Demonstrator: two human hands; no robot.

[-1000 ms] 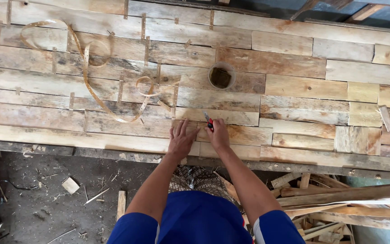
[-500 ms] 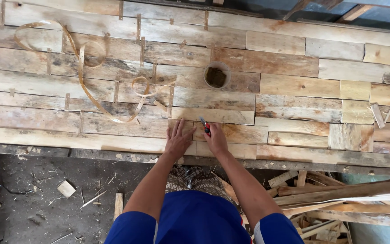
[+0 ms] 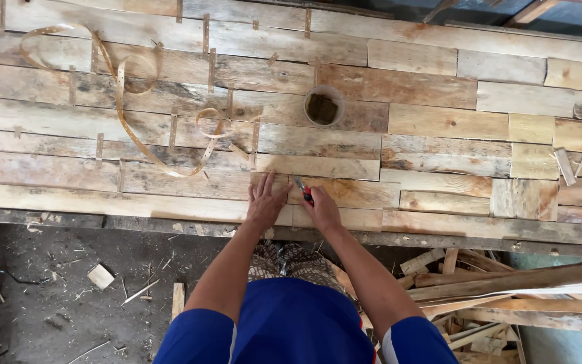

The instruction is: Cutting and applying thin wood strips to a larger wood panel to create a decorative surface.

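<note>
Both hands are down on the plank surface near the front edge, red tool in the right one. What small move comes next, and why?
Probably a short draw of the red-handled tool along the joint. The right hand holds its tip on the seam between pale planks, and the left hand lies flat beside it, bracing the wood. Whether the tip bears a blade is too small to tell.

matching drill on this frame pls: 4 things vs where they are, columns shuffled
1. left hand
2. right hand
3. round cup
4. curled strap

A. lying in loops on the panel's left part
B. grip around a small red tool
C. flat on a plank, fingers spread
D. standing on the panel beyond the hands

Pairs: 1-C, 2-B, 3-D, 4-A
</note>
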